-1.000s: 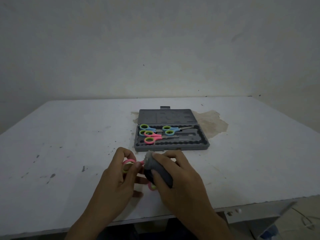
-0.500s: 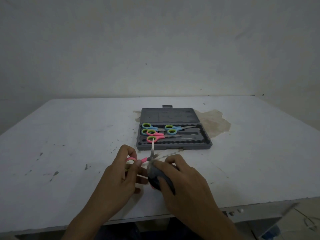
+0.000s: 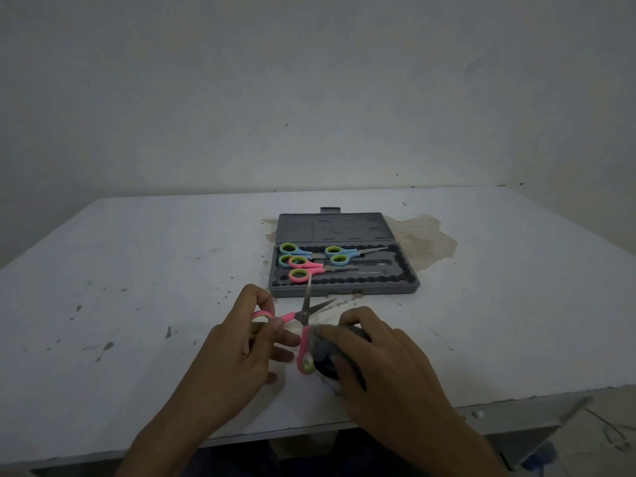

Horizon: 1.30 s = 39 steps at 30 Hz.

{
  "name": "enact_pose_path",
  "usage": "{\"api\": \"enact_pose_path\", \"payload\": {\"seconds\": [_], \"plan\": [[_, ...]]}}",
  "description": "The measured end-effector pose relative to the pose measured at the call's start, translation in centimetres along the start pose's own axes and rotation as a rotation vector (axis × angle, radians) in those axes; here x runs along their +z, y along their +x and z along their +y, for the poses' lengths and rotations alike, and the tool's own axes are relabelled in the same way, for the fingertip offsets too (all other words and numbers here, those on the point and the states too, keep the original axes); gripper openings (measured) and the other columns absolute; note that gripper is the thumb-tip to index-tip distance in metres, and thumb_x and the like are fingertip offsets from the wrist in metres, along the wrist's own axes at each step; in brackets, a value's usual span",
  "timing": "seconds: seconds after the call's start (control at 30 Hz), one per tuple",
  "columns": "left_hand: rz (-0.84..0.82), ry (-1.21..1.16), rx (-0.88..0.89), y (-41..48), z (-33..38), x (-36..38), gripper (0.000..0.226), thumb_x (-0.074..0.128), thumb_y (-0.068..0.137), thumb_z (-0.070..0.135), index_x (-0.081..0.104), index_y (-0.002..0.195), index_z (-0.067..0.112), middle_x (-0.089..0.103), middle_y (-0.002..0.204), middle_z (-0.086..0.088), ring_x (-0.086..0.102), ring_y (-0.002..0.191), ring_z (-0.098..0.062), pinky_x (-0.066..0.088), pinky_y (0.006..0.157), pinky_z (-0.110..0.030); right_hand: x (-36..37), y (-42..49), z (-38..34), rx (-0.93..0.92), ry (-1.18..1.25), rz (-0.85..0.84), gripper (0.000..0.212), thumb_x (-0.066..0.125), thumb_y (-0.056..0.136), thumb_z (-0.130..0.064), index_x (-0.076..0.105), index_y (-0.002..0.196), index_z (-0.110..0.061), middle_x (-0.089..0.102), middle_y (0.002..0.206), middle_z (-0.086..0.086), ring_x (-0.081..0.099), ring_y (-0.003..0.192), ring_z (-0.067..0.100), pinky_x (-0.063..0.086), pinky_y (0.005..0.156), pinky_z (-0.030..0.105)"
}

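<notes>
Pink-handled scissors (image 3: 303, 318) with green inner rings lie in front of me, blades spread wide apart. My left hand (image 3: 241, 342) grips one handle loop with thumb and fingers. My right hand (image 3: 375, 359) holds a dark grey cloth (image 3: 327, 352) bunched against the other handle. Behind them an open grey plastic case (image 3: 344, 287) holds three more scissors: two blue-handled (image 3: 339, 254) and one pink-handled (image 3: 306, 268).
The white table (image 3: 137, 304) is scuffed with dark specks, and a brown stain (image 3: 423, 242) spreads right of the case. The table's front edge runs just below my wrists. A plain wall stands behind.
The scissors' blades have swung open and now point toward the case. My right hand with the cloth has shifted slightly right along the handle.
</notes>
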<state>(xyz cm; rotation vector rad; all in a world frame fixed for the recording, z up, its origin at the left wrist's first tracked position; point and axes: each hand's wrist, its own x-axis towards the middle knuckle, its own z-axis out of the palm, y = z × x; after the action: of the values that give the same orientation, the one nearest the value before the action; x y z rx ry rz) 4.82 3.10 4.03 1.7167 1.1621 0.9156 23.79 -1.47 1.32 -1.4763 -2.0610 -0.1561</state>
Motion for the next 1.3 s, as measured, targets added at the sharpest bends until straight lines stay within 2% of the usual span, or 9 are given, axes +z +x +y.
{"api": "enact_pose_path", "payload": {"seconds": [0.13,0.27,0.37,0.53,0.67,0.77,0.87,1.07,1.3], "plan": [[-0.018,0.013,0.013,0.1,0.3,0.1,0.007,0.046,0.088,0.040,0.043,0.089,0.034,0.077,0.085,-0.003,0.075,0.078,-0.015,0.063,0.065,-0.040,0.3,0.8,-0.4,-0.047,0.026,0.062,0.031,0.044,0.091,-0.033,0.052,0.120,-0.027,0.060,0.112,0.002,0.058,0.080,0.015,0.046,0.064,0.025],[-0.025,0.032,0.004,0.2,0.2,0.0,0.004,0.045,0.094,0.035,0.042,0.091,0.033,0.077,0.087,0.008,0.075,0.079,-0.011,0.063,0.067,-0.037,0.5,0.4,0.9,-0.024,0.021,-0.020,0.030,0.052,0.088,-0.031,0.054,0.117,-0.031,0.057,0.109,-0.002,0.057,0.078,0.017,0.048,0.060,0.031],[-0.057,0.078,0.006,0.2,0.3,-0.1,0.011,0.045,0.099,0.026,0.042,0.091,0.034,0.077,0.089,0.008,0.074,0.081,-0.009,0.063,0.069,-0.037,-0.3,0.3,1.3,-0.041,-0.032,0.030,0.028,0.051,0.087,-0.027,0.058,0.114,-0.029,0.057,0.109,-0.001,0.057,0.077,0.018,0.045,0.058,0.031],[-0.082,0.108,-0.007,0.5,0.7,-0.3,0.010,0.046,0.098,0.024,0.042,0.093,0.032,0.076,0.089,0.013,0.074,0.081,-0.009,0.062,0.073,-0.039,-0.9,1.5,1.5,-0.180,-0.089,0.069,0.033,0.062,0.085,-0.027,0.062,0.118,-0.025,0.060,0.116,0.003,0.058,0.090,0.019,0.034,0.069,0.026],[-0.112,0.072,-0.054,0.5,0.9,-0.4,0.006,0.047,0.096,0.032,0.042,0.092,0.033,0.077,0.092,0.010,0.073,0.087,-0.006,0.061,0.079,-0.038,-0.3,0.6,2.5,-0.210,-0.107,-0.011,0.035,0.065,0.079,-0.025,0.061,0.114,-0.030,0.058,0.113,-0.003,0.057,0.084,0.015,0.030,0.069,0.026],[-0.101,0.051,-0.076,0.3,1.3,-0.4,0.026,0.049,0.082,0.046,0.045,0.096,0.025,0.078,0.090,0.012,0.072,0.090,-0.001,0.060,0.083,-0.038,-0.8,0.4,2.3,-0.216,-0.092,0.047,0.036,0.068,0.079,-0.025,0.061,0.115,-0.030,0.058,0.115,-0.002,0.055,0.087,0.016,0.033,0.069,0.027],[-0.070,0.086,-0.070,0.3,1.3,-0.5,0.029,0.053,0.079,0.048,0.051,0.095,0.024,0.076,0.089,0.015,0.072,0.088,-0.001,0.060,0.082,-0.043,-1.0,1.2,1.8,-0.226,-0.079,0.099,0.036,0.067,0.081,-0.026,0.060,0.117,-0.028,0.058,0.119,-0.001,0.054,0.093,0.017,0.033,0.071,0.027],[-0.076,0.099,-0.089,0.2,1.4,-0.4,0.033,0.050,0.081,0.050,0.054,0.097,0.021,0.077,0.089,0.016,0.071,0.091,0.002,0.059,0.086,-0.041,-0.7,1.2,2.9,-0.198,-0.134,-0.046,0.043,0.079,0.068,-0.015,0.061,0.104,-0.031,0.058,0.108,-0.004,0.052,0.079,0.015,0.029,0.065,0.028],[-0.060,0.213,-0.026,0.6,1.0,0.0,0.016,0.053,0.094,0.032,0.056,0.094,0.017,0.072,0.083,0.025,0.069,0.084,0.010,0.061,0.080,-0.034,-1.1,1.8,1.1,-0.160,-0.070,0.115,0.040,0.069,0.079,-0.022,0.059,0.118,-0.024,0.059,0.113,0.003,0.057,0.090,0.019,0.045,0.065,0.031]]}}
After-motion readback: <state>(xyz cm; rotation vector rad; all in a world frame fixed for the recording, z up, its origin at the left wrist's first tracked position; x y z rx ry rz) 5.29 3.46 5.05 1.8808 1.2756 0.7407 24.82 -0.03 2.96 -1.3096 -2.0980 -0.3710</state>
